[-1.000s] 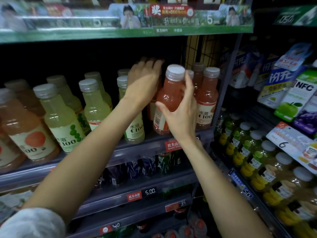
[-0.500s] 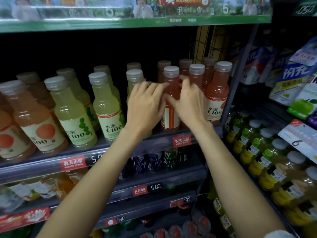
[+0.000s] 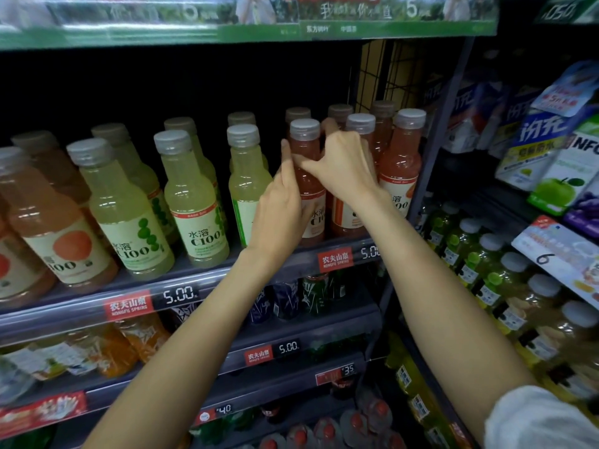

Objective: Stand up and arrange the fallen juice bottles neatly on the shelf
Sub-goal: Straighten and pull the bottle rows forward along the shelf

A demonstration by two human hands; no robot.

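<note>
At the left of the frame, orange juice bottles (image 3: pixel 61 241) and pale green juice bottles (image 3: pixel 191 202) stand upright in rows on a dark shelf (image 3: pixel 201 280) with red price tags. At center, the left hand (image 3: pixel 278 209) holds the left side of an upright pink juice bottle (image 3: pixel 306 176), index finger raised along it. The right hand (image 3: pixel 343 166) seems to pinch its shoulder, with 5 more pink bottles standing behind and to the right.
</note>
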